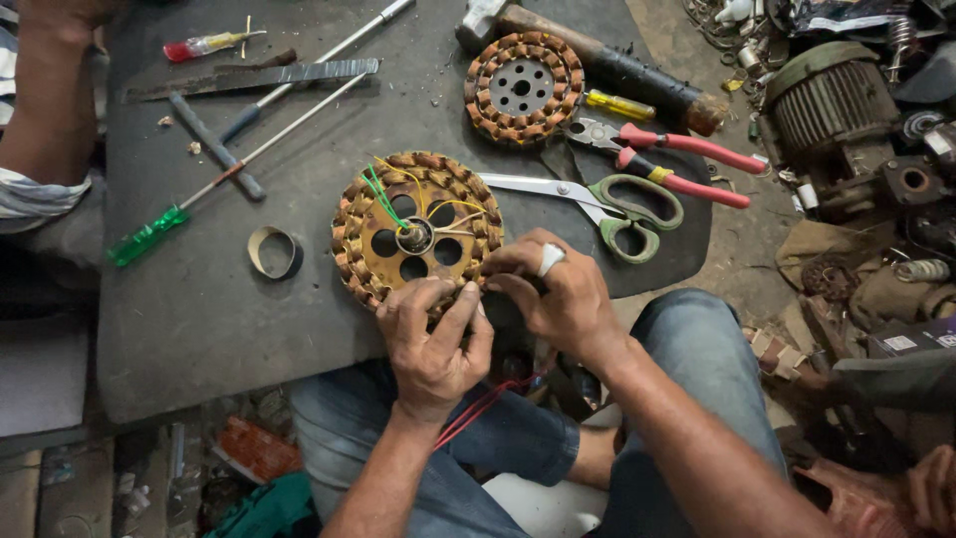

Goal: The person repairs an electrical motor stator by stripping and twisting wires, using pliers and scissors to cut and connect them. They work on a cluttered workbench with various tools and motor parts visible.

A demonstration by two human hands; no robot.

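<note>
Both hands meet at the near edge of a round copper-wound stator with a yellowish perforated centre plate (416,234), lying mid-way across a dark flat work board (199,319); left hand (431,344) pinches the winding rim, fingers closed; right hand (558,294), one finger taped white, grips just beside it; red wires (483,406) trail near the wrists; green-handled scissors (607,204) lie right; a second, smaller wound stator (523,88) sits farther off.

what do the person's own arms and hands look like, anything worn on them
Both forearms are bare, with no sleeves, gloves or watch in view. The left hand wears nothing. The right hand has a white band, like tape or a ring, wrapped around one of its fingers.
</note>
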